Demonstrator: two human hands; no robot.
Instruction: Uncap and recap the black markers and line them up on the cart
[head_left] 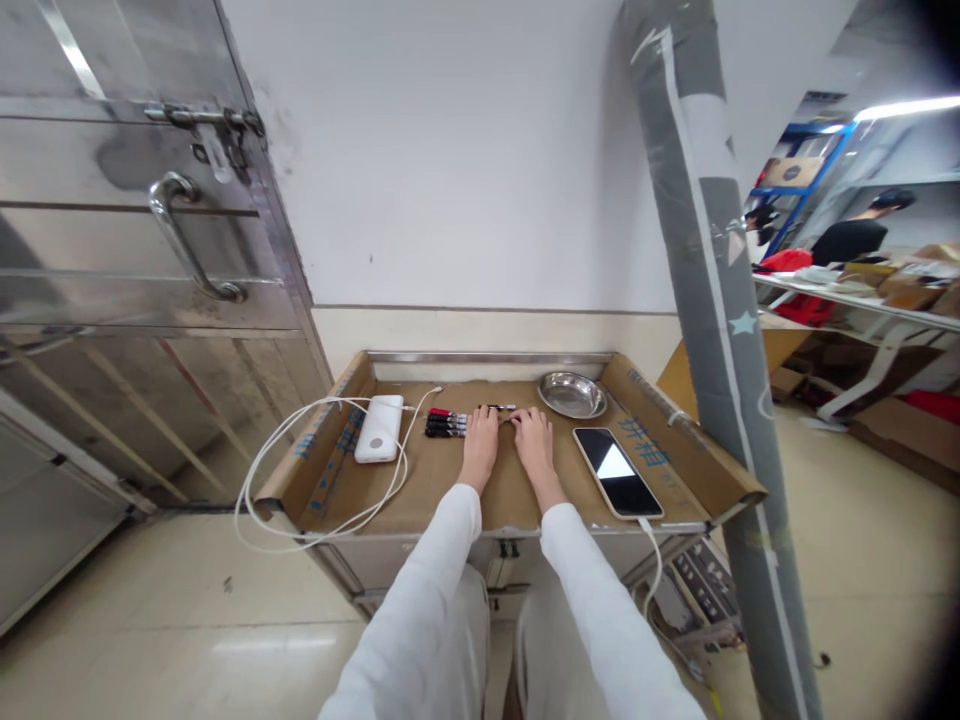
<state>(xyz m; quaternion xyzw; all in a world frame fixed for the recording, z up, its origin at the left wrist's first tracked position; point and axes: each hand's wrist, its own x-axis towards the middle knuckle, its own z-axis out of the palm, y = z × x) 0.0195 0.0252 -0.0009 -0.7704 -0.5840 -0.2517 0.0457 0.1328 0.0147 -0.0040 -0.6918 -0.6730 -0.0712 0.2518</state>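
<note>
Several black marker pens (pixel 445 425), one with a red end, lie side by side on the cardboard-covered table top. My left hand (pixel 481 438) is closed palm down over their right ends, its fingers together and their tips hidden. Just to the right, my right hand (pixel 533 440) is closed too, thumb and fingers bent inward toward my left hand. A small dark thing shows in the gap between both hands, too little of it to name. Beyond my fingertips lies one more dark pen (pixel 496 407), apart from the row.
A white power bank (pixel 379 429) with a looped white cable (pixel 255 480) lies at left. At right are a steel dish (pixel 573 395) and a phone (pixel 619 472) on a cable. Raised cardboard sides (pixel 686 440) edge the table. A wrapped grey roll (pixel 712 250) leans beside it. People sit farther right.
</note>
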